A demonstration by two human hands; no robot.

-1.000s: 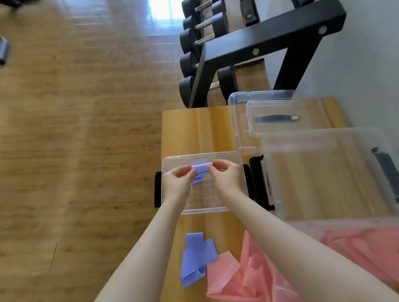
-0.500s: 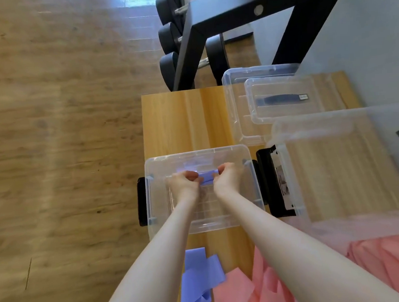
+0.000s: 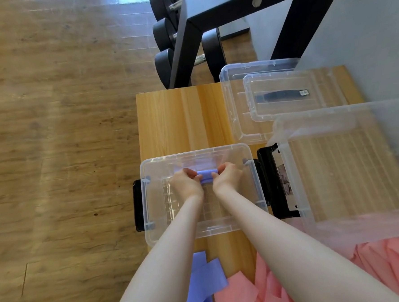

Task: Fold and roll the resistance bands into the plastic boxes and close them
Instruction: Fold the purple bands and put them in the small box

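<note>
A rolled blue resistance band (image 3: 207,175) sits low inside the small clear plastic box (image 3: 157,237), near its far wall. My left hand (image 3: 187,183) grips the roll's left end and my right hand (image 3: 226,179) grips its right end. Only the roll's middle shows between my fingers. A second blue band (image 3: 202,283) lies loosely folded on the wooden table (image 3: 180,119) in front of the box. Pink bands (image 3: 387,263) lie heaped at the near right.
A large clear box (image 3: 283,131) with black latches stands right of the small one. Two clear lids (image 3: 237,130) lie stacked at the table's far right. A black dumbbell rack (image 3: 187,46) stands beyond the table, and a grey wall runs along the right.
Both hands have lowered the blue band from above the small box down into it, and the band looks more tightly rolled. The camera has moved closer.
</note>
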